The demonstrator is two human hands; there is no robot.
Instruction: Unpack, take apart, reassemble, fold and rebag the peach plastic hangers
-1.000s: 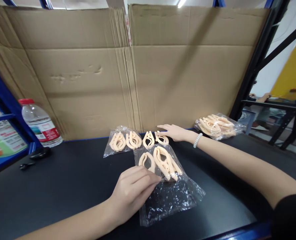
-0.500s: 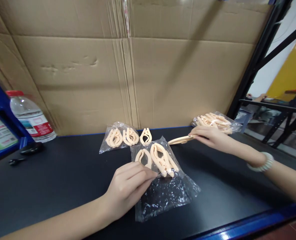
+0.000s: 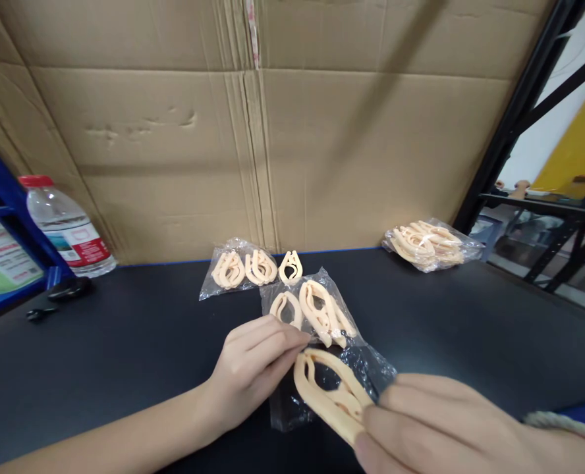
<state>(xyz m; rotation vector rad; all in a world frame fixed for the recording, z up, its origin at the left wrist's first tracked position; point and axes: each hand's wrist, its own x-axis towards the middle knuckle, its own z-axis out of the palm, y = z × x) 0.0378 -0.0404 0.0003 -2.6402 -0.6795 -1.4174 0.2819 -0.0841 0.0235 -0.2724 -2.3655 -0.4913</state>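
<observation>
My left hand [image 3: 253, 365] pinches the edge of a clear plastic bag [image 3: 322, 342] that lies on the black table [image 3: 124, 342] and holds several peach plastic clips. My right hand [image 3: 431, 428] is close to the camera at the lower right and grips one loose peach clip [image 3: 329, 395], held just over the open end of that bag. A second clear bag with clips [image 3: 237, 271] lies further back. One single clip [image 3: 290, 266] lies next to it.
A third bag full of clips [image 3: 428, 245] lies at the back right. A water bottle [image 3: 65, 227] with a red cap stands at the left by a blue shelf. Small black objects [image 3: 68, 289] lie near it. Cardboard sheets [image 3: 273, 131] form the back wall.
My right hand took a clip from the back of the table and brought it toward me, down to the open bag. The left hand kept its hold on the bag.
</observation>
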